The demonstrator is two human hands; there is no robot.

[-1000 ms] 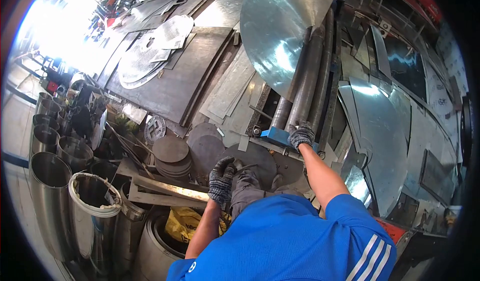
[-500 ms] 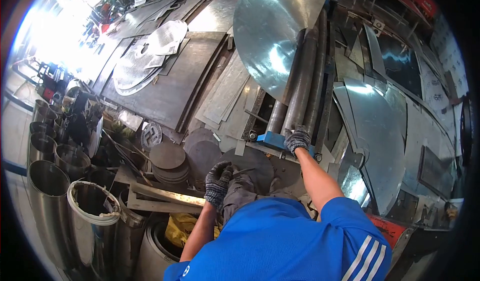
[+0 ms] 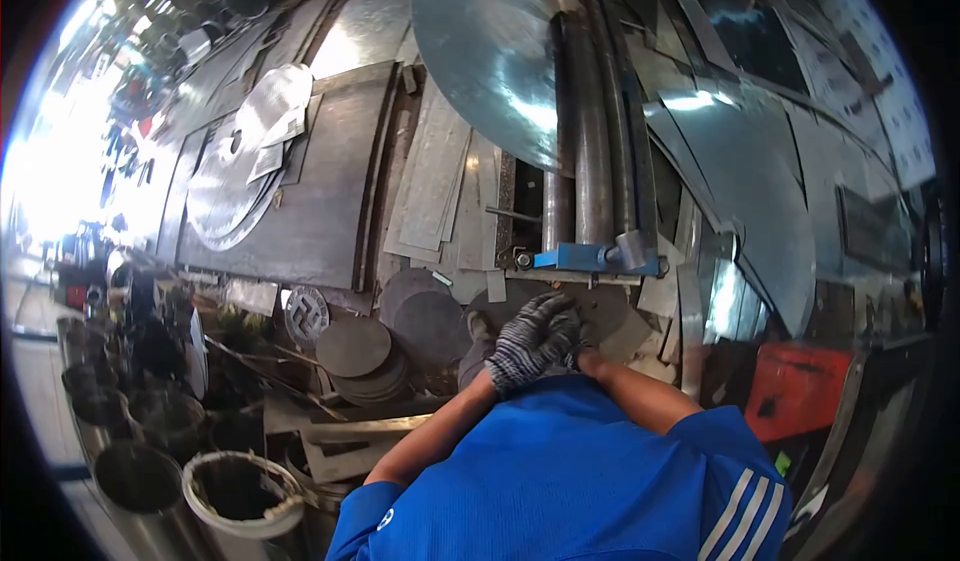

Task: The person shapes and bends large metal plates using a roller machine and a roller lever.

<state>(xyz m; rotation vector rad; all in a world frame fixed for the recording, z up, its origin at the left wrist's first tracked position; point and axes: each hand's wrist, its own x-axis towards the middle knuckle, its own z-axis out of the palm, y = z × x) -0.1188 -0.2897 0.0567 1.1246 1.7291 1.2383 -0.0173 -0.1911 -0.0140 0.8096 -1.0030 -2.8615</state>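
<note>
Two hands in one head view: held the left hand [image 3: 520, 346] over the right hand [image 3: 568, 336], touching, just in front of the blue shirt [image 3: 560, 471]. Wore a grey-and-black knit glove [image 3: 508, 363] on the left hand, fingers bent partway; could not tell, with such overlap, of any hold on the right hand. Had the right hand mostly covered; could not tell its opening or its grip.

Saw, just beyond the hands, a dark flat metal disc [image 3: 612, 323], and past it the blue end bracket [image 3: 575, 258] of a roll-bending machine [image 3: 558, 206], with a short grey cylinder [image 3: 629, 250] at its right. Faced long steel rollers [image 3: 594, 151] running away from the bracket. Saw the shiny curved metal sheet [image 3: 480, 51] at the rollers' far part, spread out to their left, well apart from both hands.

To the left, saw stacked steel plates [image 3: 340, 191] bearing perforated metal discs [image 3: 275, 96] and, nearer, a pile of round dark blanks [image 3: 353, 346]. Lower left, saw open metal tubes [image 3: 135, 476]. To the right, saw a broad glossy sheet [image 3: 740, 181] and, lower, a red panel [image 3: 795, 391].
</note>
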